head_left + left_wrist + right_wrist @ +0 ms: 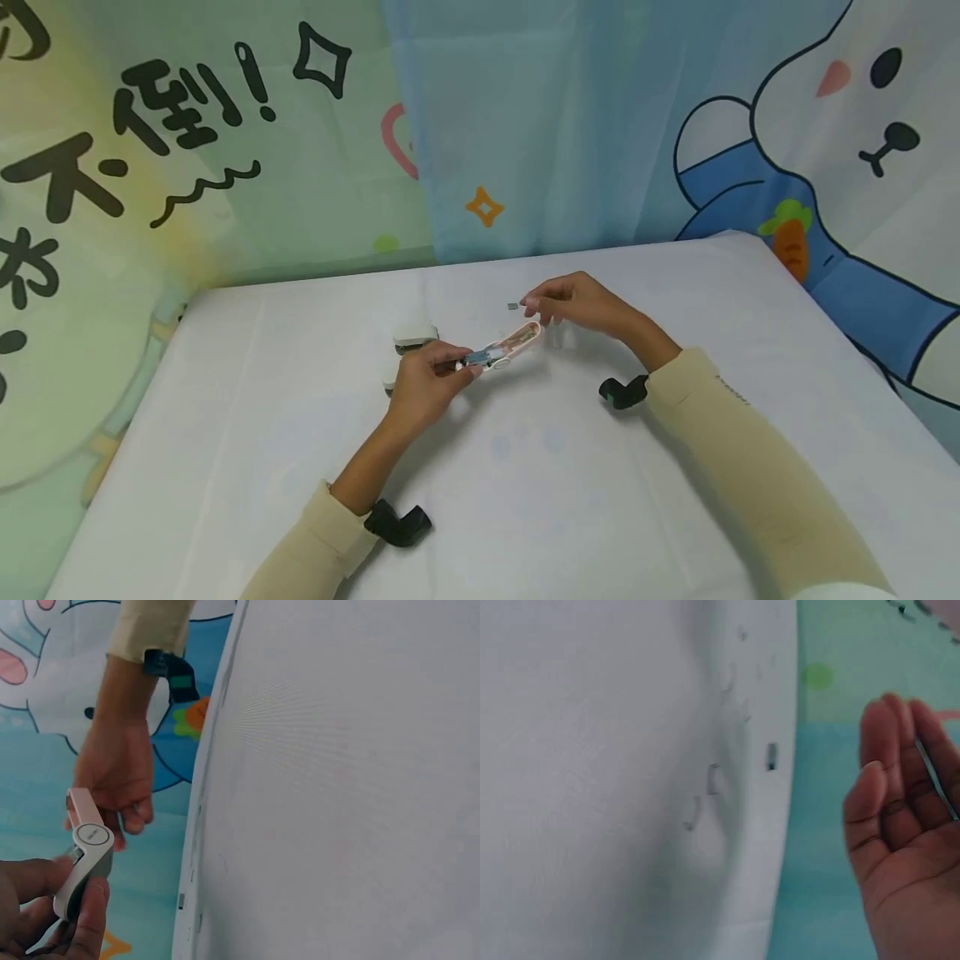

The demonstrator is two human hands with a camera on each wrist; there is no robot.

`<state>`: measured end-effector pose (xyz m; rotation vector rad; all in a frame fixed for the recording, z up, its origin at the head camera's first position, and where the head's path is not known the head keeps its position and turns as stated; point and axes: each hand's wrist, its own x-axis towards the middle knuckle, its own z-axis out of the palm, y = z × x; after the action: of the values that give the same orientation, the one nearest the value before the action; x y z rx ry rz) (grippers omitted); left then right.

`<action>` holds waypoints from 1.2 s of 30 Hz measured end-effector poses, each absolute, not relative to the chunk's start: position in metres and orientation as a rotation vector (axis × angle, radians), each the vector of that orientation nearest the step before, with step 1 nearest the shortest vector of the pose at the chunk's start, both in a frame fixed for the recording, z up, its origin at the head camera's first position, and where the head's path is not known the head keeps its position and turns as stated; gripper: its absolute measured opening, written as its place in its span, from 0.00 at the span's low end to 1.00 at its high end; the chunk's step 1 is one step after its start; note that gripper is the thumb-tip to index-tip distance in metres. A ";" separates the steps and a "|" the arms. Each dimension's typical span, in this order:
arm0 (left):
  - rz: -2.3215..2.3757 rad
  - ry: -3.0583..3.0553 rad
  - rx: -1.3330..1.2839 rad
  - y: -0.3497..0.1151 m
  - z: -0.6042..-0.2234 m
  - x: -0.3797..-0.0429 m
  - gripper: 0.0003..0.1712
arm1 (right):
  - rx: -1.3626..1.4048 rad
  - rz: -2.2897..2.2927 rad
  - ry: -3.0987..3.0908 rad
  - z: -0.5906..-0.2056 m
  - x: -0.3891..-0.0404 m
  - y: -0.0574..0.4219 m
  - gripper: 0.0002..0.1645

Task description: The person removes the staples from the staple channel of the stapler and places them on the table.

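My left hand point(431, 383) pinches the rear end of a small white and pink stapler point(519, 338) between thumb and fingers, above the table. The stapler is swung open, its pink arm pointing away from that hand. In the left wrist view the stapler's round pivot point(94, 835) faces the camera. My right hand point(581, 307) hovers just beyond the stapler's far end, fingers loosely bent; the right wrist view shows its thumb point(864, 802) close to the fingers with nothing visible between them. A short grey staple strip point(513, 306) lies on the table near these fingertips.
Several loose bent staples point(713, 780) are scattered on the white table point(525, 500) near its back edge. Behind the left hand sits a white and dark object point(416, 336), with another partly hidden point(388, 379). A printed cloth point(562, 125) hangs along the back.
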<state>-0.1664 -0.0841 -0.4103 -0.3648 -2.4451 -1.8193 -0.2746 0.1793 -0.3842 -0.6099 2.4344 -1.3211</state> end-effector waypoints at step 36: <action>-1.935 -2.651 -0.307 0.010 -0.421 -0.261 0.17 | -0.325 -1.420 2.550 -0.382 -0.278 0.267 0.32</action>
<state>-0.2614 0.0102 -0.4215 -0.3073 -2.6513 -1.9353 -0.2781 0.2673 -0.3817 -0.3255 2.5500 -1.4203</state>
